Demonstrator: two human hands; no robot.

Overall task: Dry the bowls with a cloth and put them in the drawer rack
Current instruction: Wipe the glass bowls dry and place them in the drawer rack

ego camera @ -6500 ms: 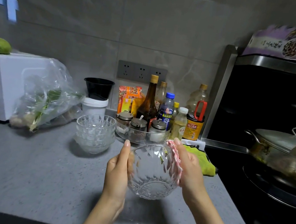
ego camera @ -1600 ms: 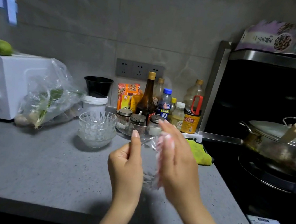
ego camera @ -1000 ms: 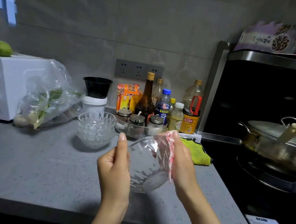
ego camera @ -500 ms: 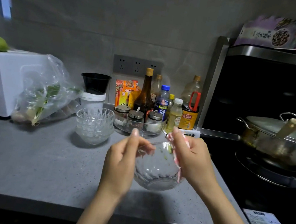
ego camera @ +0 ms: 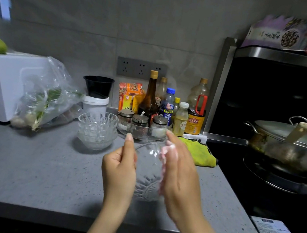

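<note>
Drying in progress: left hand (ego camera: 120, 167) clasped cut-glass bowl (ego camera: 147, 176) at rim; right hand (ego camera: 179, 171), held flat, pressed pink cloth (ego camera: 164, 151) onto opposite side. Recommended: rotate bowl, wipe base. Stacked bowls (ego camera: 96, 130) beyond-left of grip.

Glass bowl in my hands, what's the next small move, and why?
Probably turn the glass bowl a little in the left hand so the pink cloth under the right hand meets a fresh patch; the cloth covers only one side of it.
</note>
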